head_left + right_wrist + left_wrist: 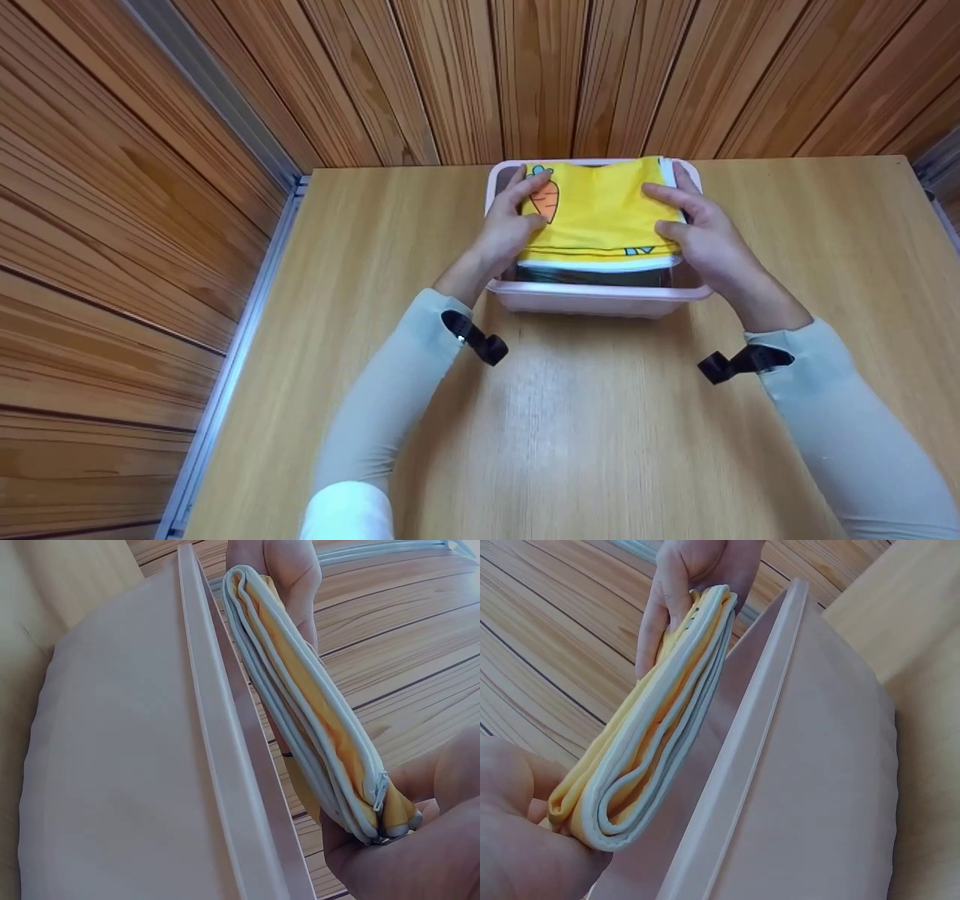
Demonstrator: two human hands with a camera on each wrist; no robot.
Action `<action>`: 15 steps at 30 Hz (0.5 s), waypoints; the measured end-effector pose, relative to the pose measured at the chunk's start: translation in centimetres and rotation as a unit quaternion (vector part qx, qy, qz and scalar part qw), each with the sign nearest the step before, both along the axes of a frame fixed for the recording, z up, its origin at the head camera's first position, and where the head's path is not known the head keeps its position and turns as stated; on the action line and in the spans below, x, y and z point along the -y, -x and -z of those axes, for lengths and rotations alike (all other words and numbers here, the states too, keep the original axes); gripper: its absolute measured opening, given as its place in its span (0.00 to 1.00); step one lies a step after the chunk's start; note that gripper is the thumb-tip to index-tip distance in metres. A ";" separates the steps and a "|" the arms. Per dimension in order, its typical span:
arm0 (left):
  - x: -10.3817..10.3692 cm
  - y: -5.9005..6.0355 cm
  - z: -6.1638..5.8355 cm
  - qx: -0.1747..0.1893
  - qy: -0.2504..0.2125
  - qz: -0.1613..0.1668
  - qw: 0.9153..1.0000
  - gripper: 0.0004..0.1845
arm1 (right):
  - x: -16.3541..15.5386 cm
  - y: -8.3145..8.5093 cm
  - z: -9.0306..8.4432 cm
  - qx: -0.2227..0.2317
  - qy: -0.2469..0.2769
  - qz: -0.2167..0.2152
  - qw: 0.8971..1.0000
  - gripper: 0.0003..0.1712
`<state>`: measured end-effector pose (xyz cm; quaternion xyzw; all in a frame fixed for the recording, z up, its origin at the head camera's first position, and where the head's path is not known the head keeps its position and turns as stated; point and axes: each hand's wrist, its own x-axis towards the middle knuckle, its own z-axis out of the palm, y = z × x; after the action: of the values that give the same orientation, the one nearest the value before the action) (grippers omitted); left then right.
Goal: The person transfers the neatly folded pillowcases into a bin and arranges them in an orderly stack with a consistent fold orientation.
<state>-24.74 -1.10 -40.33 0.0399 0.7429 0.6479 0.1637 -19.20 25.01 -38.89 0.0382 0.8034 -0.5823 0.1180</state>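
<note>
A folded yellow cloth (600,214) with a carrot print and white trim hovers over a pale pink plastic bin (592,298) at the table's far middle. My left hand (508,225) grips the cloth's left end, thumb below and fingers on top. My right hand (701,232) grips its right end the same way. In the left wrist view the folded cloth (649,742) shows its stacked layers just above the bin's rim (757,742), with the right hand at its far end. The right wrist view shows the cloth (315,720) beside the bin's rim (217,735). Something dark lies inside the bin below the cloth.
The bin stands on a light wooden table (570,420) against a wood-panelled wall (525,75). A metal rail (232,360) runs along the table's left edge. Black wrist straps (476,339) sit on both pale sleeves.
</note>
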 end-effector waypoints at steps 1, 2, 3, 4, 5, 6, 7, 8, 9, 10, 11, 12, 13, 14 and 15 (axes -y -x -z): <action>-0.1 0.0 0.0 0.002 0.001 -0.002 1.000 0.34 | -0.1 0.0 0.1 0.000 -0.001 0.000 1.000 0.32; -0.2 0.0 -0.1 0.004 0.001 -0.003 1.000 0.34 | -0.1 0.0 0.2 0.001 -0.002 0.000 1.000 0.32; -0.2 0.0 -0.1 0.005 0.001 -0.004 1.000 0.34 | -0.2 0.1 0.3 0.003 -0.005 0.000 1.000 0.32; -0.3 0.0 -0.1 0.005 0.001 -0.005 1.000 0.34 | -0.2 0.1 0.4 0.003 -0.005 -0.001 1.000 0.31; -0.3 0.0 0.0 0.003 0.001 -0.005 1.000 0.34 | -0.2 0.1 0.4 0.004 -0.005 0.000 1.000 0.31; -0.3 0.0 0.0 0.002 0.001 -0.005 1.000 0.34 | -0.2 0.1 0.5 0.005 -0.005 0.000 1.000 0.31; -0.3 0.0 0.0 -0.001 0.000 -0.004 1.000 0.34 | -0.2 0.1 0.5 0.004 -0.005 -0.001 1.000 0.31; -0.4 0.1 0.1 -0.004 -0.001 -0.003 1.000 0.34 | -0.2 0.1 0.5 0.003 -0.006 -0.002 1.000 0.31; -0.4 0.1 0.1 -0.008 -0.001 -0.001 1.000 0.35 | -0.2 0.1 0.5 0.002 -0.006 -0.002 1.000 0.31; -0.4 0.1 0.2 -0.012 -0.002 0.000 1.000 0.35 | -0.2 0.1 0.5 0.000 -0.007 -0.003 1.000 0.31; -0.4 0.2 0.2 -0.015 -0.003 0.002 1.000 0.35 | -0.2 0.1 0.5 -0.002 -0.008 -0.004 1.000 0.31; -0.4 0.2 0.2 -0.018 -0.003 0.002 1.000 0.35 | -0.2 0.1 0.5 -0.005 -0.009 -0.005 1.000 0.32; -0.4 0.3 0.3 -0.020 -0.004 0.003 1.000 0.35 | -0.2 0.1 0.5 -0.007 -0.010 -0.006 1.000 0.32; -0.5 0.3 0.3 -0.020 -0.004 0.003 1.000 0.35 | -0.2 0.0 0.4 -0.008 -0.010 -0.005 1.000 0.32; -0.5 0.3 0.3 -0.020 -0.003 0.003 1.000 0.35 | -0.2 0.0 0.4 -0.009 -0.010 -0.004 1.000 0.32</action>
<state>-25.03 -0.64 -40.65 0.0554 0.7439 0.6487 0.1506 -19.22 25.21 -39.30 0.0306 0.8106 -0.5738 0.1128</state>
